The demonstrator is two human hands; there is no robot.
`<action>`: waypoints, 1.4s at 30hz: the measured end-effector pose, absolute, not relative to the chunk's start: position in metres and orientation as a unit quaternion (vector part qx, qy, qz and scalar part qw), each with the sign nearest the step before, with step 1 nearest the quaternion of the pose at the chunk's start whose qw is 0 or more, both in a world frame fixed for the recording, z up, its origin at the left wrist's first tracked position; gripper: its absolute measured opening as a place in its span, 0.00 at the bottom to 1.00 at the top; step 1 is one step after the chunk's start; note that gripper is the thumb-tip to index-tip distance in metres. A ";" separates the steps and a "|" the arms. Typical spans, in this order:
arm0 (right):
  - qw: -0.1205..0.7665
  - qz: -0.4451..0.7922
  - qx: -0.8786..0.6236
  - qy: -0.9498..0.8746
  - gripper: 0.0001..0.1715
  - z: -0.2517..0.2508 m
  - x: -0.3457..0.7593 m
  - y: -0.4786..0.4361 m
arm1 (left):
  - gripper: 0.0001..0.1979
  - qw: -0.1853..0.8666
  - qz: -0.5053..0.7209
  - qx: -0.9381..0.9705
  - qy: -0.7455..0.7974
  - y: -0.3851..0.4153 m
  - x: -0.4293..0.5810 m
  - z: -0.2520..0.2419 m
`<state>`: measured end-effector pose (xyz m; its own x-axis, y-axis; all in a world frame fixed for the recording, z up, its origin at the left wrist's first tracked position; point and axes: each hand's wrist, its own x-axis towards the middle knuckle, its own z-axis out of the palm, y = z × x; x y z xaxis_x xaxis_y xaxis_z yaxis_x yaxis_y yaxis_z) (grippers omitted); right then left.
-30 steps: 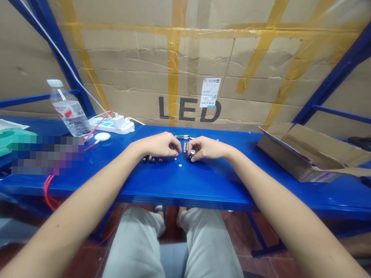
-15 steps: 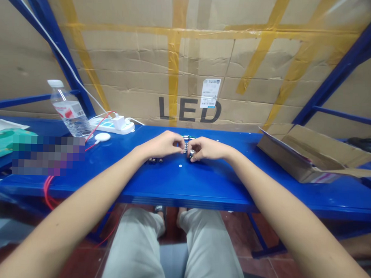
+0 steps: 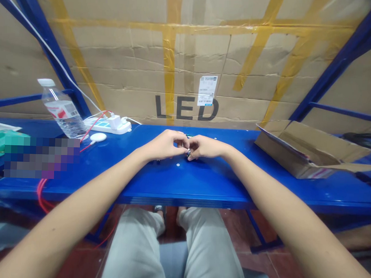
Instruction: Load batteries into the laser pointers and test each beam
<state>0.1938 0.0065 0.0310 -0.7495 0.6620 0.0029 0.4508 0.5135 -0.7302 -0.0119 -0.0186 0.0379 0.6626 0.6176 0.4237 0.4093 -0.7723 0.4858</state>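
Observation:
My left hand (image 3: 165,144) and my right hand (image 3: 205,147) meet fingertip to fingertip over the middle of the blue bench (image 3: 184,183). Both are closed in a pinch around a small shiny metal part (image 3: 188,152) held between them; its shape is too small to make out. A tiny silver disc (image 3: 177,165) lies on the bench just in front of the hands. A few small dark parts (image 3: 158,161) lie under my left wrist, mostly hidden.
A water bottle (image 3: 61,112), a white power strip (image 3: 108,124) with red cables and a white round puck (image 3: 98,137) stand at the left. An open cardboard box (image 3: 306,153) lies at the right. Taped cardboard marked LED (image 3: 186,108) forms the back wall.
My hands have drawn closer together until the fingertips touch around the small metal part. The view has shifted slightly, and the row of dark parts is now mostly hidden by my left hand.

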 end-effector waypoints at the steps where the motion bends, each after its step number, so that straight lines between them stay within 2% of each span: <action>1: 0.142 0.372 -0.322 -0.859 0.13 0.031 0.194 0.007 | 0.06 0.177 0.289 0.897 0.285 -0.019 -0.012 0.038; 10: 0.152 0.388 -0.301 -0.858 0.14 0.023 0.197 0.016 | 0.09 0.142 0.270 0.921 0.244 -0.017 -0.016 0.037; 16: 0.170 0.400 -0.315 -0.843 0.13 0.024 0.195 0.011 | 0.10 0.162 0.279 0.892 0.317 -0.015 -0.017 0.036; 22: 0.275 0.386 -0.331 -0.816 0.12 0.019 0.183 0.010 | 0.10 0.234 0.327 0.845 0.352 -0.003 -0.022 0.036; 25: 0.330 0.389 -0.340 -0.790 0.16 0.017 0.175 0.012 | 0.09 0.235 0.391 0.817 0.353 0.004 -0.028 0.038; 27: 0.341 0.347 -0.376 -0.788 0.16 0.016 0.168 0.013 | 0.08 0.239 0.446 0.788 0.350 0.011 -0.032 0.038; 31: 0.292 0.165 -0.428 -0.840 0.07 0.011 0.151 0.011 | 0.07 0.306 0.545 0.697 0.352 0.024 -0.039 0.036; 35: 0.223 0.026 -0.371 -0.901 0.10 0.001 0.132 0.009 | 0.09 0.370 0.595 0.622 0.351 0.031 -0.041 0.034; 39: 0.196 0.031 -0.346 -0.917 0.09 -0.005 0.128 0.011 | 0.10 0.417 0.588 0.611 0.328 0.029 -0.040 0.033; 42: 0.232 0.080 -0.348 -0.905 0.08 0.000 0.138 0.013 | 0.11 0.418 0.561 0.642 0.314 0.027 -0.037 0.029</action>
